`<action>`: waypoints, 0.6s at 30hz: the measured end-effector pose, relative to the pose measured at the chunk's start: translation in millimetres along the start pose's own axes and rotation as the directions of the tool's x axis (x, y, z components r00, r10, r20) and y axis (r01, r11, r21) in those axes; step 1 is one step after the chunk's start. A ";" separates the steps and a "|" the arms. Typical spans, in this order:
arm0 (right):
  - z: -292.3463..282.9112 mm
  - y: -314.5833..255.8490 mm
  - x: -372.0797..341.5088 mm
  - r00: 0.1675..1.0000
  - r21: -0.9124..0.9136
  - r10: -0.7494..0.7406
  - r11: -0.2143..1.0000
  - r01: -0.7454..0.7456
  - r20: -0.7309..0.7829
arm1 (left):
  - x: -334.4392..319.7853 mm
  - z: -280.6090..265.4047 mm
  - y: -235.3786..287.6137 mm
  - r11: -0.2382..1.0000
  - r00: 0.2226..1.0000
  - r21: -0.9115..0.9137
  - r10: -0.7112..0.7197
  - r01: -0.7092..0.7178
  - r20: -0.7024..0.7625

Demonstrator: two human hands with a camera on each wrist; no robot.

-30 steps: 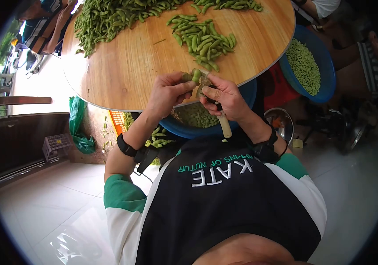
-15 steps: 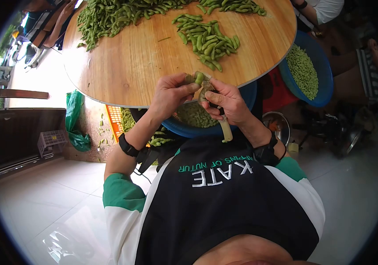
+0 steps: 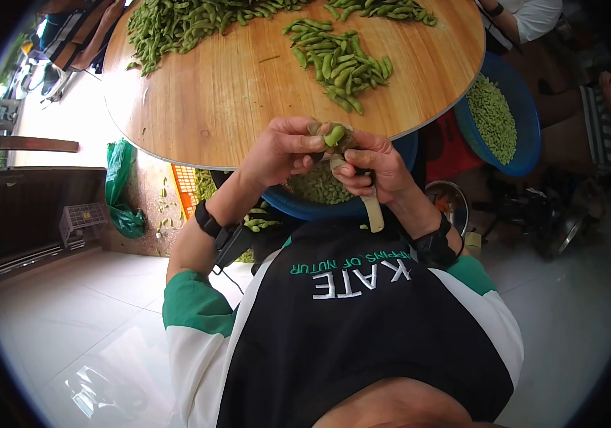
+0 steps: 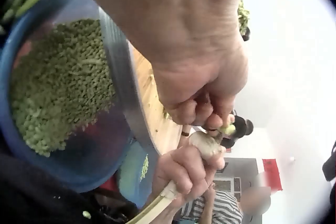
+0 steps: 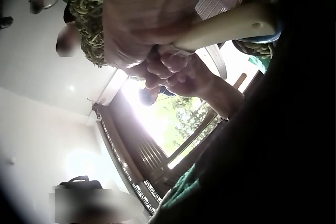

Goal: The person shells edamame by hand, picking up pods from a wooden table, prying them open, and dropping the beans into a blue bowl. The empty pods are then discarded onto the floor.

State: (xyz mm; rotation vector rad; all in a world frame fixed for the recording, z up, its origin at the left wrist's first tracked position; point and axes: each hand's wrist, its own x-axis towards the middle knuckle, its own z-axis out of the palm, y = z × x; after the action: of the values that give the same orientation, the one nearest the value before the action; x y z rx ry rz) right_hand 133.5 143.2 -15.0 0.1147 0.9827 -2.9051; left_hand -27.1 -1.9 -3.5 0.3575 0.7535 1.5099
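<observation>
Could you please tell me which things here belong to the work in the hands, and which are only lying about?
Part of the work, it seems:
green pod, pinched by the left hand
pale-handled tool, held in the right hand
pod pile on the table
blue basin with shelled beans

Probably just lying about:
green plastic bag
crate
</observation>
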 end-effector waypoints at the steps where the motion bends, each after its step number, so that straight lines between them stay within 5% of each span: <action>1: -6.0 1.8 2.1 0.996 0.106 0.024 0.994 -0.033 0.088 | 1.5 -2.9 -4.8 1.000 1.000 0.000 -0.003 0.003 0.000; 2: -9.1 2.2 2.9 0.983 0.205 0.037 0.976 -0.074 0.178 | 4.6 -4.6 -9.8 0.993 0.997 -0.113 -0.007 0.016 0.079; 4: -8.3 1.2 1.9 0.996 0.238 0.022 0.970 -0.042 0.084 | 8.8 4.2 -6.9 0.975 0.987 -0.220 -0.003 0.039 0.162; 5: -7.8 2.0 1.5 1.000 0.272 0.014 0.962 -0.011 -0.010 | 8.3 8.5 -3.7 0.984 0.997 0.176 0.031 -0.019 -0.065; 6: -7.3 2.5 1.1 1.000 0.277 0.010 0.961 -0.006 -0.014 | 7.4 13.5 -2.6 0.837 0.955 0.546 0.148 0.017 -0.257; 7: -6.3 2.3 1.1 0.999 0.292 0.010 0.957 0.000 -0.031 | 6.5 13.5 -10.3 0.689 0.937 0.720 0.297 -0.078 -0.183; 8: -5.2 2.8 1.0 0.999 0.307 0.012 0.952 0.004 -0.048 | 5.8 17.4 -13.1 0.691 0.938 0.719 0.292 -0.073 -0.185; 9: -4.0 4.1 1.3 0.999 0.310 0.012 0.951 0.004 -0.051 | 5.4 22.2 -14.5 0.156 0.830 0.967 0.551 -0.202 0.084; 10: -2.4 4.8 2.8 0.998 0.354 0.029 0.935 -0.010 -0.048 | 5.8 26.0 -16.0 -0.444 0.674 0.876 0.591 -0.187 0.443; 14: -0.8 6.8 5.0 0.998 0.311 0.003 0.950 0.017 -0.062 | 5.8 27.1 -18.2 -0.373 0.689 0.915 0.622 -0.157 0.372; 18: 3.7 10.4 2.4 0.992 0.194 -0.064 0.977 0.084 -0.106 | 9.4 28.2 -21.4 -0.450 0.635 0.883 0.643 -0.138 0.427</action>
State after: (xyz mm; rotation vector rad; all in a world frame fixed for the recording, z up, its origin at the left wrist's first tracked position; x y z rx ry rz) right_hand 131.9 132.6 -18.6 0.2408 0.7208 -3.0874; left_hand 6.3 12.5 1.1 1.9940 2.4194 1.2256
